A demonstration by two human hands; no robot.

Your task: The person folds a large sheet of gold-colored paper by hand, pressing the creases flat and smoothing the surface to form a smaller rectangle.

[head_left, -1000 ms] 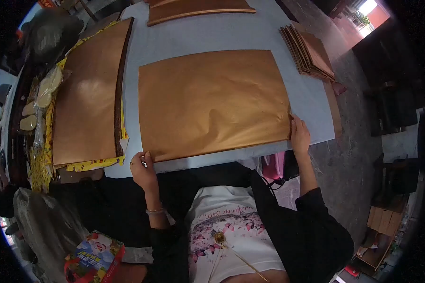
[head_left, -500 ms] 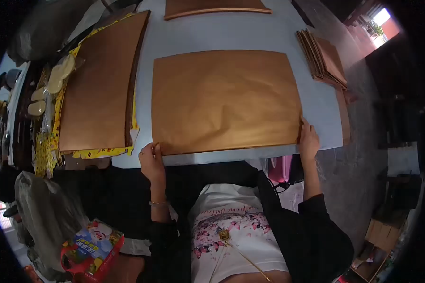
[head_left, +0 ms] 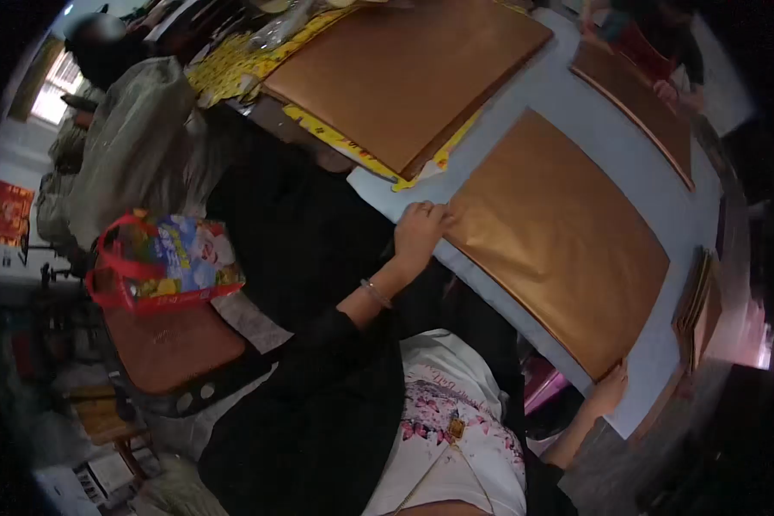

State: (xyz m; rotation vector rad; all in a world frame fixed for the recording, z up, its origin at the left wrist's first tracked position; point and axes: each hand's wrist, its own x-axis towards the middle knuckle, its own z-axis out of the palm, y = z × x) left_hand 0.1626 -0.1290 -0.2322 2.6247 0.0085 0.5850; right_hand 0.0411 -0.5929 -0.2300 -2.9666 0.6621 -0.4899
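"Bronze-brown paper, by the look of it: where does the sheet (head_left: 568,232) lie?"

"Flat on the table's pale cover (head_left: 378,191), right in front of the person, its near edge close to the table's near edge. Creases run across its near half."

"And the hands?"

"The left hand (head_left: 420,232) pinches the near left corner with curled fingers. The right hand (head_left: 609,391) is at the near right corner; whether it grips or only touches, I can't tell."

"Which step would you call that?"

"Handling the sheet by its two near corners, I'd judge. The next move seems to call for an even hold on both, so the creases don't deepen."

"What else is on the table?"

"To the left, a brown stack (head_left: 408,82) over yellow patterned wrapping (head_left: 344,144). Folded brown pieces (head_left: 698,314) stand at the right, and another brown pile (head_left: 636,103) lies on the far side, with a blurred co-worker (head_left: 675,34) behind it."

"And the room?"

"Near left, a printed bag (head_left: 189,258) with red handles sits on a brown seat (head_left: 172,348)."
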